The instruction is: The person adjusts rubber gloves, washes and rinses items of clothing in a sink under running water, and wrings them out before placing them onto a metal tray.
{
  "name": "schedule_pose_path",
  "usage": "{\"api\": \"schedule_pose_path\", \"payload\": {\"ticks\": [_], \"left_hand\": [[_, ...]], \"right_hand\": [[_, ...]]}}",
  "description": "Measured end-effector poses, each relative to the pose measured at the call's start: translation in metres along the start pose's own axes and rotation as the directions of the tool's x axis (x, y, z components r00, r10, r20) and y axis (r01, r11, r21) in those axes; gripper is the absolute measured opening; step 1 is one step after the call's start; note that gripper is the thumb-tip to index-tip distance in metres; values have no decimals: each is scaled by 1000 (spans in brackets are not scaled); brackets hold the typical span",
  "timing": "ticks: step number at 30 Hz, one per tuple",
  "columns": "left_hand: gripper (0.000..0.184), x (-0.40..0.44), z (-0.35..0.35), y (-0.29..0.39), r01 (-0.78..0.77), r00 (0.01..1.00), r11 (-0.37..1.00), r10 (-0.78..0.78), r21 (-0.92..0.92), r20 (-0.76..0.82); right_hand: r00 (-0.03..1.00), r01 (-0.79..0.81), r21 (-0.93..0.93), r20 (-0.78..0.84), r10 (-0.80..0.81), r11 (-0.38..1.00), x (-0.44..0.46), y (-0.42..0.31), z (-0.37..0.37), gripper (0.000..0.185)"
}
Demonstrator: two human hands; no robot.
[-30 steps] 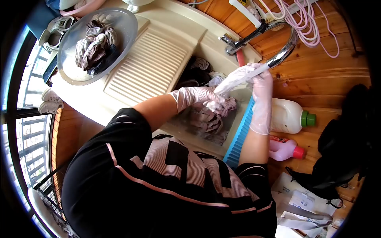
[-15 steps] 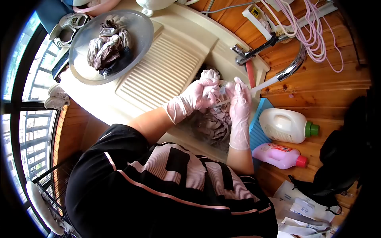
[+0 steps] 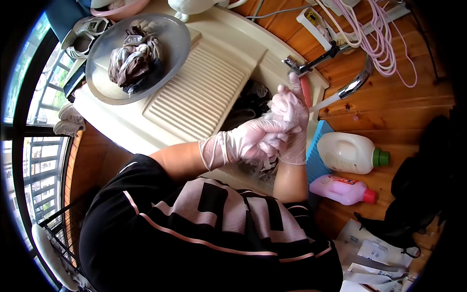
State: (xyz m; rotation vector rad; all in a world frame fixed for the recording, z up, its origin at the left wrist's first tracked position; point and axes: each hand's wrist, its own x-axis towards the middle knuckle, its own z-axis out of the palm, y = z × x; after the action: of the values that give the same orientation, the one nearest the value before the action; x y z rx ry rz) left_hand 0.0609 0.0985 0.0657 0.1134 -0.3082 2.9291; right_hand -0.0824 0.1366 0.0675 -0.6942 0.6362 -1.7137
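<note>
My left hand (image 3: 255,140), in a thin translucent glove, is closed with its fingers curled toward the other hand. My right hand (image 3: 297,109), gloved too, is upright with one finger stretched up and the others bent. Between them is a bunched, pale wet cloth (image 3: 286,114), mostly covered by the fingers. Water from the tap (image 3: 354,86) runs in a stream (image 3: 323,104) to the right hand. Below, greyish wet laundry (image 3: 262,170) lies in the sink basin, partly hidden by my arms; dark laundry (image 3: 250,100) lies at its far side.
A clear basin (image 3: 177,61) with twisted wet clothes (image 3: 136,63) stands on the ribbed washboard (image 3: 194,90), at the left. Right of the sink are a blue ridged board (image 3: 316,146), a white bottle (image 3: 348,152) and a pink bottle (image 3: 340,189). Pink cords (image 3: 382,44) hang above the tap.
My hands were apart, with the cloth trailing between them; now they are pressed together. My left hand has moved right and toward me. More dark laundry shows in the sink.
</note>
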Motion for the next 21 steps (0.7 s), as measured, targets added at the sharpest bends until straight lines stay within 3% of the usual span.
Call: {"api": "schedule_pose_path", "payload": {"ticks": [1,2,4,5,6,7,9,11,12,14,16,17,18,21], "left_hand": [[26,4,6,-1,-39,970,966,98,254,-223],[26,7,4,-2,-15,936,916,154,402,-316],[24,12,-11,-2,84,838,753,301,652,-456],[25,19,-36,2,132,806,615,390,777,-445],[23,30,-62,7,102,793,199,576,975,-201],[21,43,-86,11,85,773,-265,626,960,104],[19,48,-108,13,220,839,-711,488,668,243],[20,37,-114,18,430,897,-791,427,435,-109],[19,31,-112,18,477,878,-769,441,425,-187],[19,19,-105,14,569,820,-722,461,393,-341],[18,8,-96,11,519,833,-782,373,346,-408],[18,4,-91,10,500,832,-806,344,317,-436],[18,1,-90,7,479,827,-829,315,290,-465],[18,-5,-116,6,509,811,-843,403,173,-424]], "right_hand": [[998,-58,3,-18,58,998,0,-3,-6,45],[993,-115,8,-36,115,993,0,-6,-10,41],[966,-163,-303,-242,90,939,-2,-3,-4,35],[962,-166,-415,-267,54,894,-2,4,-8,25],[941,-192,-471,-337,25,861,-1,14,-16,24],[915,-221,-522,-402,-9,824,-1,25,-27,23],[848,-323,-543,-530,-18,775,-11,43,-48,22],[761,-400,-497,-649,-23,770,-24,64,-69,22],[710,-379,-372,-705,8,847,-31,75,-78,22],[573,-430,-291,-820,9,855,-44,99,-98,24],[527,-447,-204,-847,72,871,-64,131,-129,26],[422,-533,-169,-903,87,829,-68,140,-126,24],[339,-590,-34,-917,210,806,-73,149,-133,25],[217,-626,213,-876,430,750,-80,178,-151,22]]}}
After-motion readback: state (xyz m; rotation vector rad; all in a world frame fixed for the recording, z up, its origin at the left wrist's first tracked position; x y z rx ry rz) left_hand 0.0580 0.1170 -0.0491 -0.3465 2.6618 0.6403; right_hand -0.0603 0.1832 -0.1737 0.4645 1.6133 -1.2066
